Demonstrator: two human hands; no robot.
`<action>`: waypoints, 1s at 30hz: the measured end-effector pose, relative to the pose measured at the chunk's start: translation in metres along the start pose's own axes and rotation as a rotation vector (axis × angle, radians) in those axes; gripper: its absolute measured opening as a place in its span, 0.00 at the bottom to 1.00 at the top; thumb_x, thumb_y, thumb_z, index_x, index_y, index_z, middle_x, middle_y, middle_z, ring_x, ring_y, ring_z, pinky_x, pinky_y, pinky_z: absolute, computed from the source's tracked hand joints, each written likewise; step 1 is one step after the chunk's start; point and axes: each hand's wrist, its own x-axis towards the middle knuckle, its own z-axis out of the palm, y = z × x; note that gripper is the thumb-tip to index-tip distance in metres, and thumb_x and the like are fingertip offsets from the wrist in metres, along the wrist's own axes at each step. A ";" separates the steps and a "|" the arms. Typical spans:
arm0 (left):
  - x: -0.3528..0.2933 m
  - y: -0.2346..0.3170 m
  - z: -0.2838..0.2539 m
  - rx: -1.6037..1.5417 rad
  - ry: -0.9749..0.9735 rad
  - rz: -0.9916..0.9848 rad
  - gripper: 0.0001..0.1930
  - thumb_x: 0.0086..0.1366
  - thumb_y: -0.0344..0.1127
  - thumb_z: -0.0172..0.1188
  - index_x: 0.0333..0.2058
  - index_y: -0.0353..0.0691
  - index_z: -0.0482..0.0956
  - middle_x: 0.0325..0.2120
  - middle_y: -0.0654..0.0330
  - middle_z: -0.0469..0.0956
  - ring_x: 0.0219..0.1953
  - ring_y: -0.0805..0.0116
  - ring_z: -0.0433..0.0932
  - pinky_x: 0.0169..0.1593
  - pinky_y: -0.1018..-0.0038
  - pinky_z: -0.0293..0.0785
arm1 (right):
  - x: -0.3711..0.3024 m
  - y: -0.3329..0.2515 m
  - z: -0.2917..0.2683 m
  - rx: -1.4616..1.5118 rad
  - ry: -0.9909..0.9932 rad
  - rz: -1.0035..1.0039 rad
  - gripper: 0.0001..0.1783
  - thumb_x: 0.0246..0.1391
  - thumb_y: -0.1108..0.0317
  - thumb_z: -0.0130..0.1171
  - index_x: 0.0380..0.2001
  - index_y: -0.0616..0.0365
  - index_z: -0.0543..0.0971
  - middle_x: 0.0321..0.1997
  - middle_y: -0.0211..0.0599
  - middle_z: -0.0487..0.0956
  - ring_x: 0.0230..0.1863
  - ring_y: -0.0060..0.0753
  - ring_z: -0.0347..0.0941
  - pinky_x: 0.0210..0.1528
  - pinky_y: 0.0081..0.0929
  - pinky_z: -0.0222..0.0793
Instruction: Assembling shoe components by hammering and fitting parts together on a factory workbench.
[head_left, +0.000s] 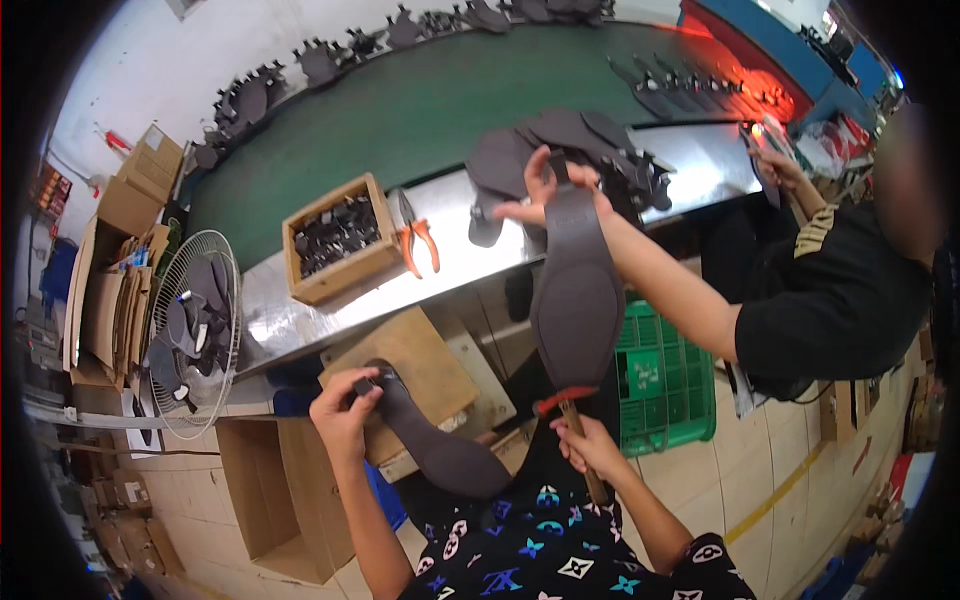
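My left hand (343,408) pinches a small black tab at the heel end of a dark shoe sole (445,452). The sole slants down toward my lap, its wide end against my patterned shirt. Beneath its heel is a worn wooden board (415,375). In my right hand (592,450) is a hammer (594,486), gripped by its wooden handle near the red head. Just beyond the hammer head, a co-worker's hand (555,190) has hold of another dark sole (578,320), which hangs down toward me and hides part of the scene.
Along the metal bench edge stand a wooden box (293,255) of small black parts and orange-handled pliers (418,240). Soles (500,165) lie piled near the green conveyor (400,110). A wire fan guard (236,320), cardboard box (300,490) and green crate (690,400) surround me.
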 end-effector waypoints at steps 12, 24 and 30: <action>0.001 0.008 0.006 -0.047 0.014 0.062 0.12 0.52 0.20 0.69 0.37 0.31 0.85 0.36 0.56 0.84 0.39 0.72 0.79 0.43 0.78 0.74 | -0.023 -0.015 0.002 0.158 -0.059 -0.202 0.07 0.61 0.71 0.58 0.37 0.65 0.76 0.13 0.27 0.66 0.08 0.16 0.58 0.10 0.19 0.53; -0.001 0.006 0.004 -0.010 0.020 0.054 0.11 0.53 0.25 0.71 0.37 0.35 0.87 0.35 0.61 0.84 0.33 0.78 0.76 0.37 0.82 0.70 | -0.033 -0.124 0.078 -0.312 0.106 -0.646 0.11 0.61 0.70 0.61 0.46 0.61 0.81 0.13 0.22 0.69 0.13 0.10 0.62 0.16 0.13 0.57; -0.003 0.008 0.004 -0.068 0.015 0.025 0.11 0.54 0.25 0.71 0.38 0.35 0.87 0.35 0.62 0.84 0.33 0.78 0.75 0.38 0.82 0.70 | -0.025 -0.199 0.093 -0.445 0.463 -1.122 0.12 0.60 0.71 0.63 0.47 0.60 0.83 0.19 0.22 0.75 0.17 0.11 0.66 0.20 0.16 0.59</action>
